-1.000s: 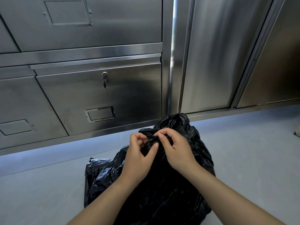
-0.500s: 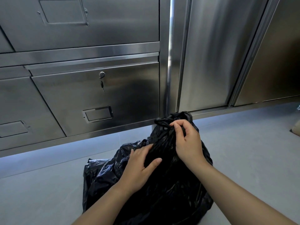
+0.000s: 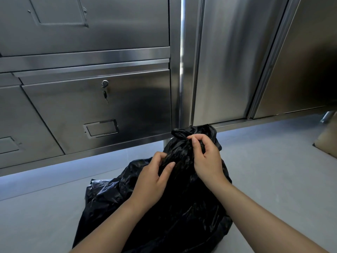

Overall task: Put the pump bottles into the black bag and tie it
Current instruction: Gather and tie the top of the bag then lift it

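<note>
A bulging black plastic bag (image 3: 164, 212) sits on the grey floor in front of me. Its top is gathered into a twisted neck with a bunched end (image 3: 180, 133) sticking up. My right hand (image 3: 206, 157) pinches the neck just below that end. My left hand (image 3: 155, 177) grips the bag lower down on the left side of the neck, thumb and fingers closed on the plastic. No pump bottles are visible; the bag's contents are hidden.
Stainless steel cabinets stand close behind the bag: a drawer front with a key in its lock (image 3: 105, 88) and a label holder (image 3: 101, 127), and tall doors (image 3: 228, 61) to the right. A beige object (image 3: 327, 141) lies at the far right on the floor.
My hands, which worked together at the bag's top, have separated. The right hand rose along the neck to the bunched end; the left slid down and now grips the plastic lower.
</note>
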`<state>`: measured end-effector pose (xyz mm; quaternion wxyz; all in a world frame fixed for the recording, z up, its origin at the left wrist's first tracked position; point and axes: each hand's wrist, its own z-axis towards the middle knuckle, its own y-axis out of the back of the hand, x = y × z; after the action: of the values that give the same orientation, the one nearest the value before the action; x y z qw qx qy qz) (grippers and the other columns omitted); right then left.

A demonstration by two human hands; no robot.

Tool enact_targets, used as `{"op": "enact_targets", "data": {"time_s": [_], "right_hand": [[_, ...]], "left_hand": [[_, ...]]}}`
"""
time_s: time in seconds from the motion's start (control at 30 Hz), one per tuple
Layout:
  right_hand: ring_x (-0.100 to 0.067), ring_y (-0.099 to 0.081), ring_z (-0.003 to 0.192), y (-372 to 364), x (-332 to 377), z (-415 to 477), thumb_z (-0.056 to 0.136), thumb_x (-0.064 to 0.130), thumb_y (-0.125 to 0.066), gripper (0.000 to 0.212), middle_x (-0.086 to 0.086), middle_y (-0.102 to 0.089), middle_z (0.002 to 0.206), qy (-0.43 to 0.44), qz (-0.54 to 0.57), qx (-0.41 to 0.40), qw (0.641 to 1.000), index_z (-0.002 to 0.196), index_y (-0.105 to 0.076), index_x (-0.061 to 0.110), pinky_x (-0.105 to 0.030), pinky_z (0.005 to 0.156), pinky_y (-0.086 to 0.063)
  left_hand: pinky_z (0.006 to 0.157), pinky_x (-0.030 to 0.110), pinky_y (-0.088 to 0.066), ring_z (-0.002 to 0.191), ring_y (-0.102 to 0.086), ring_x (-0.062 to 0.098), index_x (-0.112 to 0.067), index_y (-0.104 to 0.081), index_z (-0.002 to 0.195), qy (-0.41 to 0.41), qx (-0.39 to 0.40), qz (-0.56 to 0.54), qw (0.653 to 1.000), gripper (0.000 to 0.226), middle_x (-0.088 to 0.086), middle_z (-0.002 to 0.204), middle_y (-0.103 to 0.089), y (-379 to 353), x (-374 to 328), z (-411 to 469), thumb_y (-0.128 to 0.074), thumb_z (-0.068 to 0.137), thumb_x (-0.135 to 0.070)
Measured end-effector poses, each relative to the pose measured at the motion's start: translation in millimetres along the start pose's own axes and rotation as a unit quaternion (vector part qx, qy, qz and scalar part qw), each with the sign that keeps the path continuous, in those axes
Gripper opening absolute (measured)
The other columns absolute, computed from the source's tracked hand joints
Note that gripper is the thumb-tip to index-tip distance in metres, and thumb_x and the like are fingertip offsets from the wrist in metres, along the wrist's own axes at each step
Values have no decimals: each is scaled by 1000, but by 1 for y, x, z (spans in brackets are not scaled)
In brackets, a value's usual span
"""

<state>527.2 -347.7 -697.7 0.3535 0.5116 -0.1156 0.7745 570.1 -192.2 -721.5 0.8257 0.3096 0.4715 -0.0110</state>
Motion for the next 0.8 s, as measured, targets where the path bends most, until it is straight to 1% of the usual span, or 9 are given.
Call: {"op": "enact_targets", "data": {"time_s": [0.13, 0.2, 0.27, 0.33, 0.43, 0.6, 0.63, 0.73, 0.8], "right_hand": [[10, -55, 97, 3, 1, 0, 97, 25, -44, 19, 18, -64, 99, 0, 2, 22, 1000, 98, -60, 35, -1, 79, -36], [7, -54, 101, 8, 0, 2, 98, 23, -41, 21, 15, -63, 105, 7, -10, 27, 1000, 103, -60, 30, -5, 84, -38], [-1, -56, 101, 13, 1, 7, 99, 20, -39, 23, 12, -62, 104, 16, -19, 29, 999, 105, -60, 27, -18, 90, -43], [0, -56, 86, 24, 6, 18, 99, 19, -40, 23, 19, -58, 88, 38, -36, 17, 998, 106, -61, 23, -27, 83, -48], [7, -48, 63, 53, 19, 45, 98, 19, -42, 22, 23, -50, 65, 80, -48, -32, 995, 103, -60, 29, -14, 63, -37], [-21, -35, 55, 87, 76, 84, 100, 17, -38, 21, 0, -36, 59, 77, 31, -45, 996, 105, -57, 24, -30, 52, -30], [-20, -36, 55, 85, 89, 89, 100, 16, -38, 21, 2, -37, 60, 85, 48, -34, 995, 105, -57, 21, -29, 54, -31], [3, -47, 64, 70, 117, 90, 99, 13, -42, 20, 20, -51, 67, 109, 76, 11, 991, 107, -59, 16, -17, 66, -35], [7, -53, 70, 56, 117, 81, 97, 14, -45, 18, 20, -57, 78, 106, 74, 49, 990, 108, -60, 17, -15, 71, -39]], "left_hand": [[73, 35, -53, 79, -67, 16, -53, -34, 121, -11, -27, 12, 999, 35, -2, 88, -71, 5, 1, -1, -34, 87, -60], [71, 20, -51, 82, -66, 4, -58, -30, 128, -22, -39, 15, 999, 38, -19, 97, -68, 9, -1, 1, -33, 91, -55], [77, 6, -44, 97, -59, -11, -58, -33, 129, -38, -57, 14, 998, 37, -40, 110, -57, 14, -6, 3, -33, 94, -49], [81, 0, -38, 106, -53, -17, -59, -38, 126, -56, -75, 15, 995, 34, -47, 116, -51, 23, -11, 7, -34, 95, -45], [81, -1, -37, 106, -52, -19, -52, -44, 126, -88, -110, 30, 989, 32, -47, 116, -51, 43, -26, 18, -36, 96, -46], [86, 0, -35, 108, -51, -19, -41, -49, 127, -137, -177, 26, 974, 32, -46, 115, -52, 91, -77, 53, -40, 97, -35], [86, 1, -35, 107, -51, -19, -38, -50, 128, -150, -188, 27, 970, 32, -46, 115, -52, 98, -90, 60, -41, 98, -34], [89, 1, -34, 110, -50, -18, -37, -50, 129, -191, -184, 30, 964, 32, -44, 117, -53, 103, -121, 72, -41, 98, -34], [91, 3, -35, 113, -52, -13, -39, -50, 129, -196, -152, 14, 969, 32, -39, 120, -55, 93, -123, 68, -42, 98, -34]]}}
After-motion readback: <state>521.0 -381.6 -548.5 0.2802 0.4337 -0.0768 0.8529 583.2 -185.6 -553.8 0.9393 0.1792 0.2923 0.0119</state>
